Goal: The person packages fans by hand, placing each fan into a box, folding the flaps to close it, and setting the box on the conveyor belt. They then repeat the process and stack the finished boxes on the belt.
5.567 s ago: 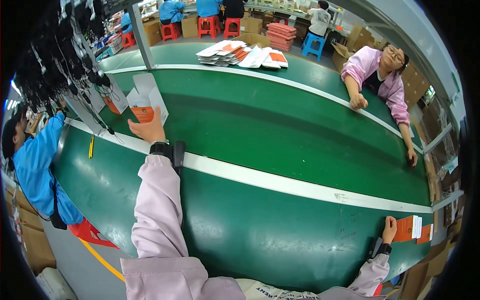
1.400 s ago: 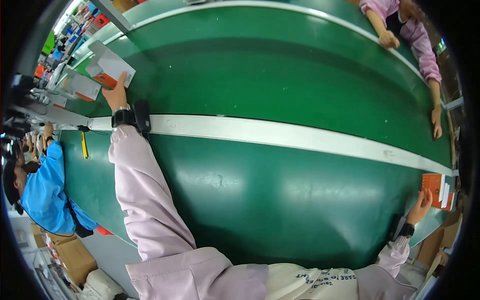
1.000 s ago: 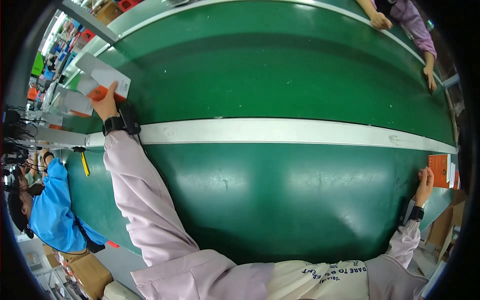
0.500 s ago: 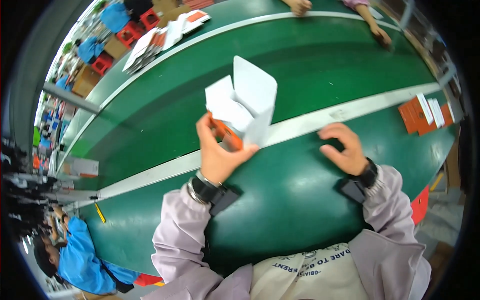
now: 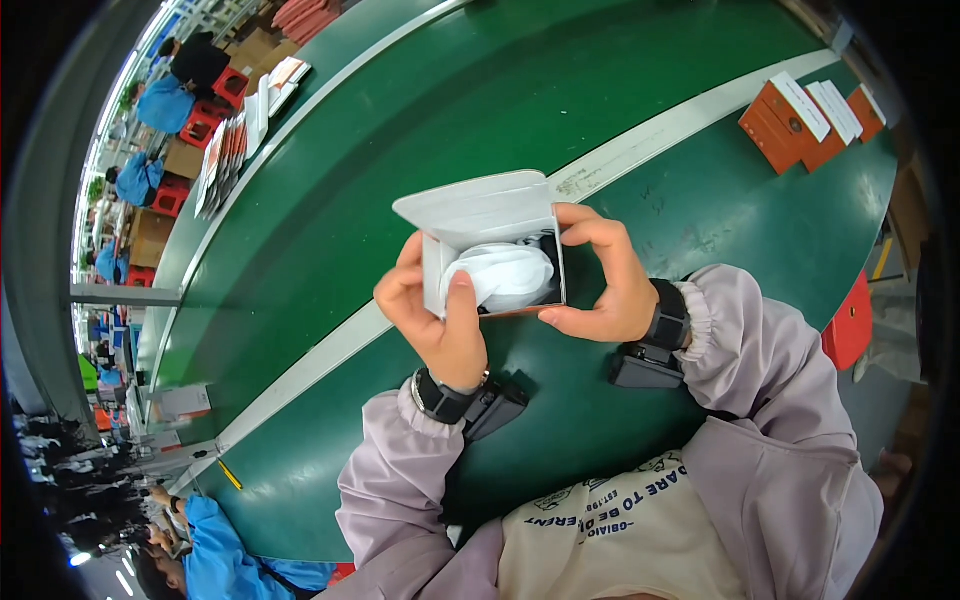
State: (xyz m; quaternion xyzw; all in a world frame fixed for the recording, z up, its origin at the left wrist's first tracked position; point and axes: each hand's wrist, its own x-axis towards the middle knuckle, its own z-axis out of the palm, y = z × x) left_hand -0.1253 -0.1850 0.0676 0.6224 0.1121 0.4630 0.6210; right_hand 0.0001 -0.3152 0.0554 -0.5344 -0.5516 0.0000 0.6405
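Observation:
A small carton (image 5: 435, 275), white inside with an orange outer side, is held up in front of me with its lid raised. Inside lies a rounded thing in white wrapping (image 5: 510, 272); something dark shows beside it at the right end. My left hand (image 5: 438, 312) is closed on the carton's left side, its thumb resting on the white wrapping. At the right end, my right hand (image 5: 608, 280) has its fingers at the upper corner and its thumb by the lower one, gripping the carton between them.
The green bench (image 5: 600, 410) has a pale strip (image 5: 330, 352) along it. Orange and white boxes (image 5: 790, 120) stand at the far right. Flat cartons (image 5: 222, 165) lie at the back left. A yellow tool (image 5: 231, 474) is near a person in blue (image 5: 225, 545).
My right hand has come left and taken hold of the carton's right end. The carton has turned and tilted, showing its contents. My left thumb has moved onto the white wrapping.

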